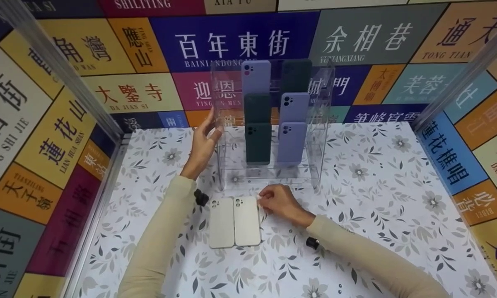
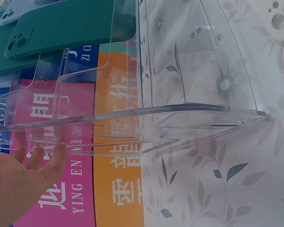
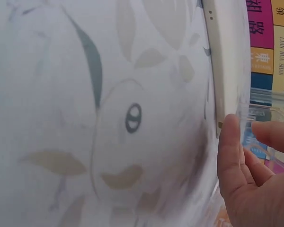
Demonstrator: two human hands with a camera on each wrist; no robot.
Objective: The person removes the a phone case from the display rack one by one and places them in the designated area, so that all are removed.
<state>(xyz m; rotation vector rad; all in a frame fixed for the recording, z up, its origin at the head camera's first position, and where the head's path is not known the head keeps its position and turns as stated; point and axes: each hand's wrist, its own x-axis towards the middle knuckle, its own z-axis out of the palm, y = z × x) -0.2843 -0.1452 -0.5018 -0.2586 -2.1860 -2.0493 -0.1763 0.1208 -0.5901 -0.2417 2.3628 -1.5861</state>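
Observation:
Two cream-white phone cases lie flat, side by side: the left case [image 1: 221, 223] and the right case [image 1: 247, 223]. My right hand [image 1: 282, 203] is at the right case's upper right corner; in the right wrist view its index fingertip [image 3: 229, 124] touches the case edge [image 3: 220, 61]. My left hand [image 1: 203, 145] holds the left side of a clear acrylic stand [image 1: 321, 153], with thumb and fingers on either side of its edge in the left wrist view. The stand bears two columns of cases, dark green [image 1: 258, 145] and lavender [image 1: 290, 145].
A white tabletop [image 1: 368, 256] with a grey leaf and flower print lies underneath. Panels of coloured blocks with lettering [image 1: 232, 41] stand behind and at both sides, with clear uprights [image 1: 459, 74] at the corners.

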